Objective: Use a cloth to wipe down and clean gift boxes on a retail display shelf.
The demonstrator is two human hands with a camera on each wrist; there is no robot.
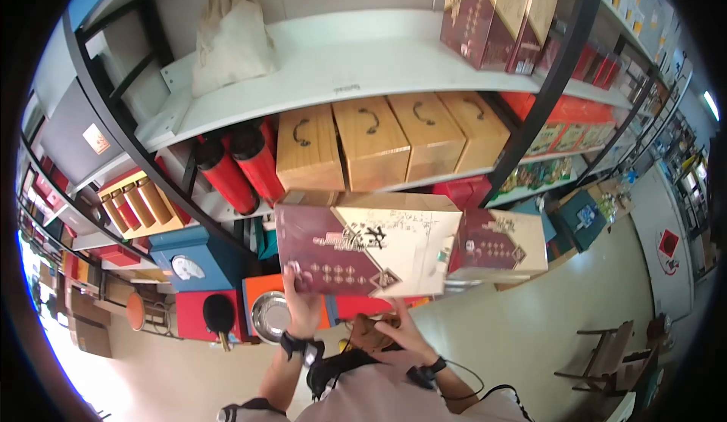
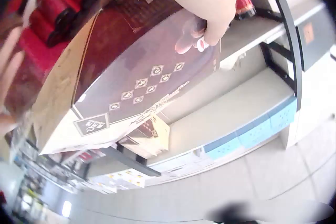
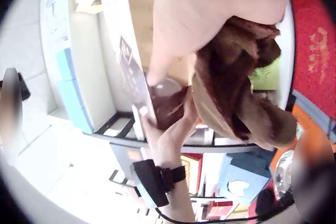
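Lettering on box (image 1: 363, 252) (tiny, blurred) unreadable

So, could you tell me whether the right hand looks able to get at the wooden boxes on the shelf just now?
Probably not directly: the maroon box, held up by the left hand, sits between the right hand and the wooden boxes, and that hand grips a brown cloth.

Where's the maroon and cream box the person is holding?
In the head view the box is centre frame, gripped at its lower left by the left hand, just below the row of wooden boxes.
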